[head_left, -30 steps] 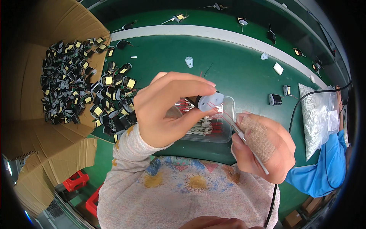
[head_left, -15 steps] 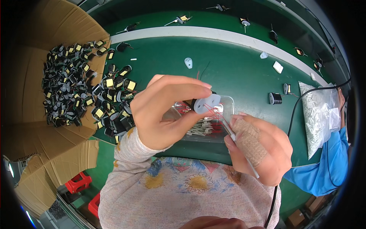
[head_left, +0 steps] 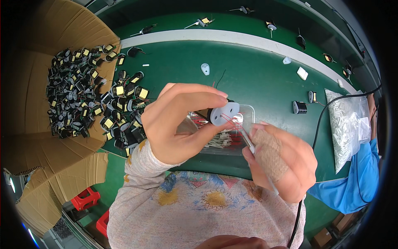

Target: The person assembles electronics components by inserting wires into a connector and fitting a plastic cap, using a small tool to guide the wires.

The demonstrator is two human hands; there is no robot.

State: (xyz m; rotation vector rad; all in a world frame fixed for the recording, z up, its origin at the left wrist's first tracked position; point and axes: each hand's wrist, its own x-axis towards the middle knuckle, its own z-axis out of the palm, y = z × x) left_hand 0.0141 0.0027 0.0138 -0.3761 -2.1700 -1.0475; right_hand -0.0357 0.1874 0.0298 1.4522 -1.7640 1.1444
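Note:
In my left hand (head_left: 178, 120), a small black part with a pale grey oval end cap (head_left: 225, 114) is pinched between thumb and fingers, its holed cap facing right. Thin red wires (head_left: 234, 122) run from the cap toward my right hand (head_left: 286, 162). That hand, with a tan bandage wrapped on a finger, closes on a slim grey-white rod (head_left: 249, 143), whose tip touches the wires. Whether the rod is a tool or a wired stick, I cannot tell. Beneath both hands sits a clear plastic tray (head_left: 253, 112) of white sticks with red wires, partly hidden.
A cardboard box (head_left: 78, 20) full of similar black parts opens at the left, with more piled beside it on the green table (head_left: 174, 54). Farther off, a green conveyor (head_left: 232, 23) carries spaced-out parts. A bag of white tubes (head_left: 342, 133) and a co-worker's blue sleeve (head_left: 352, 178) are at right.
The parts on the conveyor have shifted to the right. My right hand has moved very slightly left, and the held cap has tilted a little; both grips are the same.

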